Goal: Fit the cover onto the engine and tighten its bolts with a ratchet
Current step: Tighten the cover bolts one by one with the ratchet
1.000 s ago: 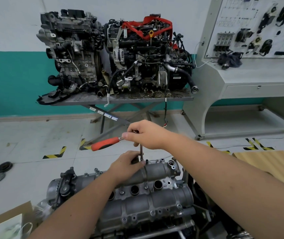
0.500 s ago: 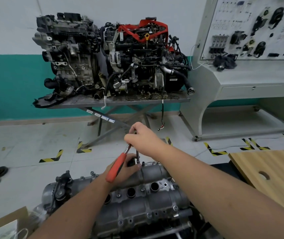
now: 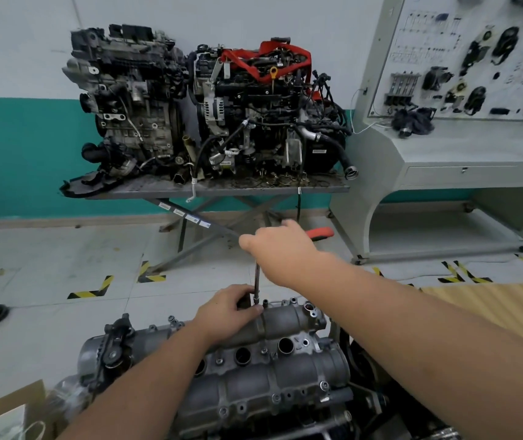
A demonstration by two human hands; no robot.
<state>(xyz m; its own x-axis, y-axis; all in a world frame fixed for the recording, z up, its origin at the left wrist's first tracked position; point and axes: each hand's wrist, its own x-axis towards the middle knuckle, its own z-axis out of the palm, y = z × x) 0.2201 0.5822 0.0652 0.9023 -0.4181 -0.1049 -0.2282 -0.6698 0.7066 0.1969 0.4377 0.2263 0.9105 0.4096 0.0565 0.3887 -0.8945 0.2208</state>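
The grey metal cover [image 3: 254, 385] lies on the engine at the bottom centre, with several bolts along its ribs and round holes down its middle. My right hand [image 3: 281, 246] is closed around the head of the ratchet, whose red handle [image 3: 320, 232] sticks out to the right. From the ratchet a thin steel extension [image 3: 257, 282] runs straight down to a bolt at the cover's far edge. My left hand [image 3: 228, 311] rests on the cover's far side, fingers pressed beside the foot of the extension.
Two assembled engines [image 3: 203, 106] stand on a metal stand [image 3: 209, 187] against the teal wall. A grey training bench [image 3: 450, 147] with a parts panel is at right. A wooden board [image 3: 488, 300] lies at right, a cardboard box [image 3: 9, 408] at bottom left.
The ratchet's red handle has swung round from pointing left, through down-left, to pointing right. My right hand turned with it. My left hand stayed on the cover.
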